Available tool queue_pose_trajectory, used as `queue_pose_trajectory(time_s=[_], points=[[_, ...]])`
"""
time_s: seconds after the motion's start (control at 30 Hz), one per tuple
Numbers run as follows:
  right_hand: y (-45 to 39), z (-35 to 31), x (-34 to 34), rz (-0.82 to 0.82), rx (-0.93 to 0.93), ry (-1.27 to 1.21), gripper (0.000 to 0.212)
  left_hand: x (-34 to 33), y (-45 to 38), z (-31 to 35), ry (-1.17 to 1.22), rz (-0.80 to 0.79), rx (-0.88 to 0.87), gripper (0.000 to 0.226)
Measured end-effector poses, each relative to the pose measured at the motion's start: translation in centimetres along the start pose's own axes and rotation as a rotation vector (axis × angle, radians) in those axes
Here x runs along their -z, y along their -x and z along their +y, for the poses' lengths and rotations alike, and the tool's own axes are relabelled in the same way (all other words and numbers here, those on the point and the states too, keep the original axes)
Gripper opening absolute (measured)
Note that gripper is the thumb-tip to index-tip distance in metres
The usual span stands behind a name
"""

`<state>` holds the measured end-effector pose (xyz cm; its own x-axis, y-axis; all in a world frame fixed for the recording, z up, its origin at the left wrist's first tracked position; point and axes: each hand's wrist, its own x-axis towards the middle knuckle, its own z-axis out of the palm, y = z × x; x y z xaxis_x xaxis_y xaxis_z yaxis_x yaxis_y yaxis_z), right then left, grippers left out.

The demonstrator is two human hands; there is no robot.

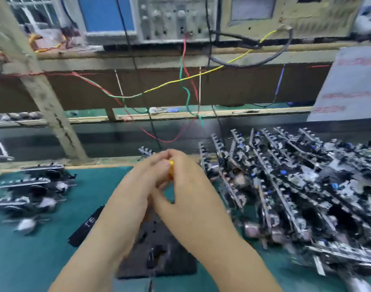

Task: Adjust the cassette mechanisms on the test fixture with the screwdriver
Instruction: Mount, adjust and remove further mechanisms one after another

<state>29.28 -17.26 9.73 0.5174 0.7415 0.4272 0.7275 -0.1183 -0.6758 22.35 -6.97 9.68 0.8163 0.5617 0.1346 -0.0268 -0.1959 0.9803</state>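
1. Green matting covers the bench [33, 260], with a shelf of test instruments above it at the back.
2. Both hands meet at the middle of the view, above a black test fixture [159, 249] that lies flat on the mat.
3. Right hand [188, 186]: fingers curled round the yellow handle of a screwdriver [171, 165], of which only a small yellow part shows between the hands.
4. Left hand [138, 186]: fingers bent and pressed close against the right hand's fingertips; the picture is blurred, so I cannot tell whether it grips anything.
5. A cassette mechanism [145, 151] peeks out just beyond the fingertips, at the far end of the fixture.
6. To the right, a big pile of cassette mechanisms [296, 197] leans in rows, near the right forearm.
7. To the left, well apart, a few more mechanisms [33, 192] lie on the mat.
8. Behind, red, green and yellow wires [186, 85] hang from an oscilloscope [142, 17] with a blue screen.
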Motion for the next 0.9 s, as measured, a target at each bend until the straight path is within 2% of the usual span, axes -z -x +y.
queue_pose_trajectory(time_s=[0.07,0.13,0.23,0.33,0.4,0.5,0.67,0.77,0.9], points=[[0.2,-0.6,-2.3,-0.099,-0.005,0.006,0.017,4.2,2.1,-2.2,-0.175,0.104,0.026,0.026],[0.4,-1.3,-4.1,-0.141,-0.034,0.002,0.027,8.2,4.4,-4.9,-0.363,0.268,0.039,0.042],[0.5,-2.8,-6.3,-0.165,-0.043,-0.041,0.032,13.1,6.5,-7.4,-0.756,0.53,0.033,0.051],[0.5,-3.7,-8.0,-0.193,-0.065,-0.07,0.025,17.4,7.3,-9.4,-0.932,0.664,0.074,0.065],[0.6,-4.0,-8.7,-0.185,-0.076,-0.08,0.019,19.9,7.3,-10.5,-0.998,0.758,0.154,0.085],[0.4,-4.6,-9.5,-0.181,-0.093,-0.087,0.018,21.9,6.5,-12.4,-0.9,0.817,0.292,0.113],[0.4,-5.1,-10.0,-0.195,-0.133,-0.08,0.017,23.1,4.6,-15.4,-0.646,0.759,0.307,0.123],[0.6,-5.1,-9.7,-0.192,-0.142,-0.077,0.017,24.3,3.9,-16.8,-0.51,0.833,0.242,0.114],[0.8,-4.8,-9.3,-0.172,-0.166,-0.085,0.019,25.2,3.5,-17.2,-0.402,0.853,0.16,0.1]])
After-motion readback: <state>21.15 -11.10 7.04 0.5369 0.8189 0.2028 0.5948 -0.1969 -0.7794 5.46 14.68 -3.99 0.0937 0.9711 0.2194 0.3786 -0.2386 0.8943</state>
